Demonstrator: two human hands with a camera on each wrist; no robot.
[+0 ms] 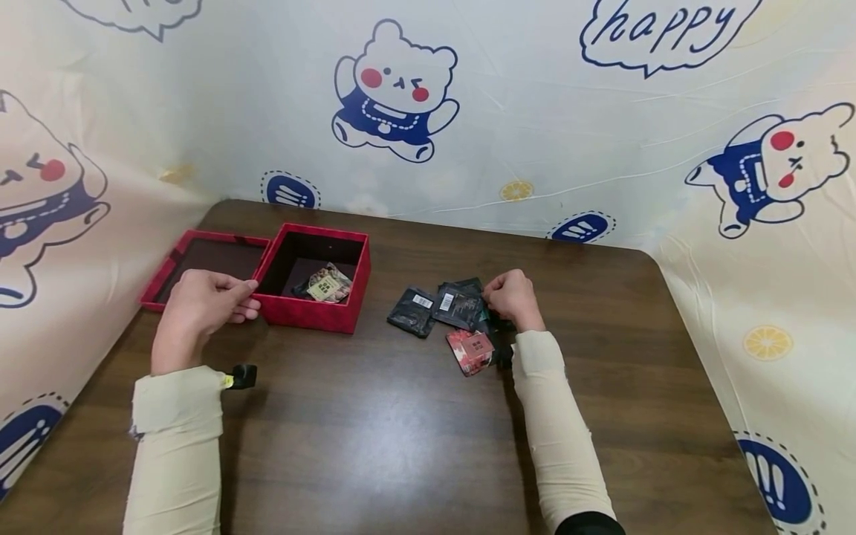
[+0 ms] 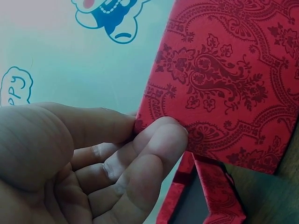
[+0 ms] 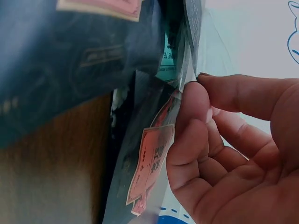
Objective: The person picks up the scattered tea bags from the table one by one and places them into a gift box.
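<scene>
The person's left hand [image 1: 207, 305] pinches the near left corner of an open red patterned box [image 1: 307, 313] between thumb and fingers. A packet with a pale label [image 1: 329, 285] lies inside the box. In the left wrist view the thumb and fingertips grip the box's red side [image 2: 219, 88]. Over the pile on the right, the right hand [image 1: 511, 297] pinches the edge of a dark packet [image 3: 192, 23]. Beside it are several black packets [image 1: 458, 306] and one with a red label [image 1: 472, 351]. A packet with a pink label [image 3: 152, 158] shows close under the right fingertips.
Left of the box lies its red lid [image 1: 217, 260], dark inside face up. One black packet [image 1: 411, 312] rests at the pile's left side. The brown table [image 1: 374, 431] backs onto a printed curtain [image 1: 495, 111].
</scene>
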